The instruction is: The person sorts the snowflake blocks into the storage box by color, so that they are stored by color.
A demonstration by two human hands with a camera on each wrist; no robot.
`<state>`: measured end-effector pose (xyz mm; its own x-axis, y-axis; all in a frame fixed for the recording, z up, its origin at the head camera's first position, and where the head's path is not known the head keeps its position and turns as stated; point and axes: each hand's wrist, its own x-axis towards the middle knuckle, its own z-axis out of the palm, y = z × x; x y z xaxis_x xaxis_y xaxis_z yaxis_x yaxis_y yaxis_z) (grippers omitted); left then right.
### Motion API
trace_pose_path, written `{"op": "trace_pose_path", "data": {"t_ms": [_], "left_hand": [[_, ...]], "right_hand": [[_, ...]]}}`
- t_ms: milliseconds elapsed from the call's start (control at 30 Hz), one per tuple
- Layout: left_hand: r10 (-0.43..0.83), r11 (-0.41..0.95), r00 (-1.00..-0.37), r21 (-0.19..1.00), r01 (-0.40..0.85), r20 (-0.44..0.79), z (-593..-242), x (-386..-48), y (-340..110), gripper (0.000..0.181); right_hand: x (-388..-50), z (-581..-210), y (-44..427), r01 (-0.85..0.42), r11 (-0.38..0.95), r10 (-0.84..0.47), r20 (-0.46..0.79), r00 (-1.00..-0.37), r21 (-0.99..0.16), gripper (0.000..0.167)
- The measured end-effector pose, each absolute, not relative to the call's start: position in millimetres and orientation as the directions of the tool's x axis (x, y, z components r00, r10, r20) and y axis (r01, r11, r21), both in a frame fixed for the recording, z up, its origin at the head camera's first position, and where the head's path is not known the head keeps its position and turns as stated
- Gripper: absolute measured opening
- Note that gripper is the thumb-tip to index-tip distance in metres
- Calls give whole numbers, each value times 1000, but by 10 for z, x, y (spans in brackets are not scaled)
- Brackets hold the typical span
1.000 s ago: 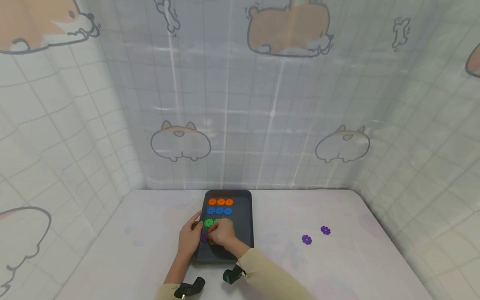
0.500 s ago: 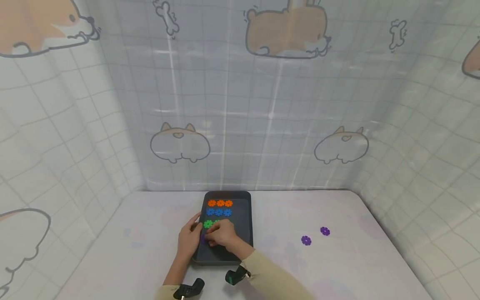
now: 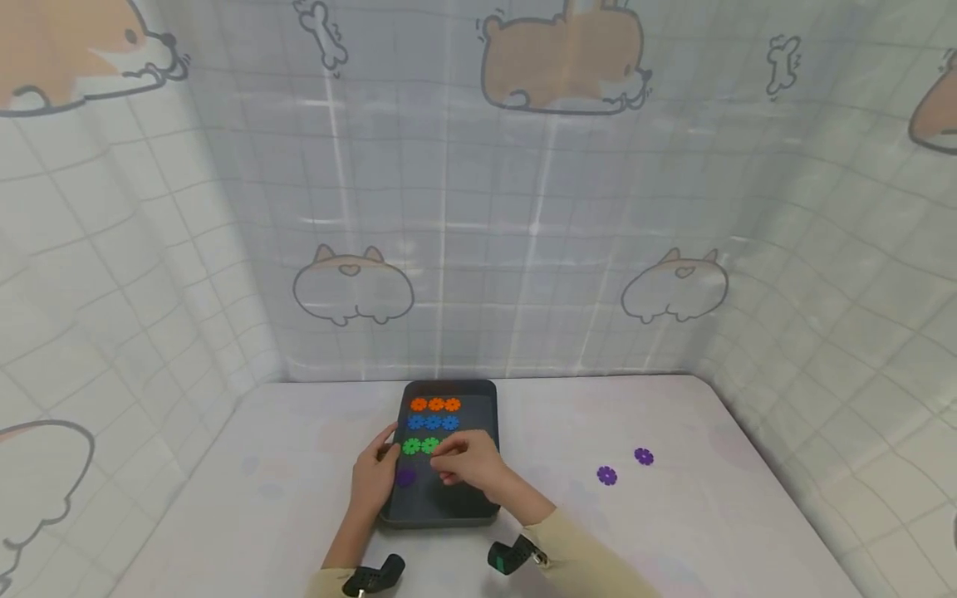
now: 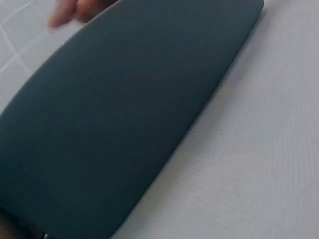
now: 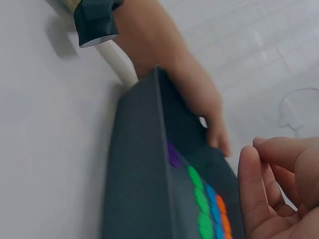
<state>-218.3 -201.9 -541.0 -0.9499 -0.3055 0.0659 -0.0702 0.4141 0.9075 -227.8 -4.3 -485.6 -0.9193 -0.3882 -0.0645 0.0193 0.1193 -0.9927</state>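
Note:
A dark rectangular tray (image 3: 478, 490) lies on the table with flower-shaped plastic discs in rows: orange (image 3: 436, 404), blue (image 3: 433, 423) and green (image 3: 429, 446). One purple flower disc (image 3: 405, 477) lies below the green row by the left wall. My left hand (image 3: 373, 477) holds the tray's left wall, its thumb over the rim. Above the tray, my right hand (image 3: 471, 458) has thumb and forefinger close together, with no disc seen between them; it hides part of the green row. In the right wrist view its fingertips (image 5: 247, 157) stand apart from the tray.
Two more purple flower discs, a nearer one (image 3: 607, 475) and a farther one (image 3: 644, 457), lie on the white table (image 3: 568, 531) right of the tray. A patterned curtain (image 3: 478, 208) closes off the back and both sides.
My right hand has let go of the purple disc at the tray's left wall and moved up and right. That disc now shows fully. The left hand keeps its place on the tray.

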Motion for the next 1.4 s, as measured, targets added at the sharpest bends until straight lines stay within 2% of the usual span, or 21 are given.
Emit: {"op": "trace_pose_path", "data": {"t_ms": [200,367,800,1100,1400], "left_hand": [[-294,417,-953,907,-65,67,-5414,-2182,-2019,42],[-299,429,-951,902,-55,84,-5406,-2183,-2032,42],[-284,428,-956,902,-60,71,-5401,-2182,-2040,42],[-277,428,-959,901,-68,59,-5403,-2184,-2012,42],[-287,429,-955,901,-62,71,-5412,-2173,-2040,42]], "right_hand": [[-2233,-4728,469,1,100,-368,-38,-929,-995,17],[-2230,-4674,947,-3,174,-280,-46,-959,-985,16],[-2236,-4843,1910,90,286,-92,-121,-988,-954,19],[-2170,-4974,2325,135,377,19,-138,-990,-916,17],[-2211,-5134,2507,140,487,51,-132,-990,-862,23]]}}
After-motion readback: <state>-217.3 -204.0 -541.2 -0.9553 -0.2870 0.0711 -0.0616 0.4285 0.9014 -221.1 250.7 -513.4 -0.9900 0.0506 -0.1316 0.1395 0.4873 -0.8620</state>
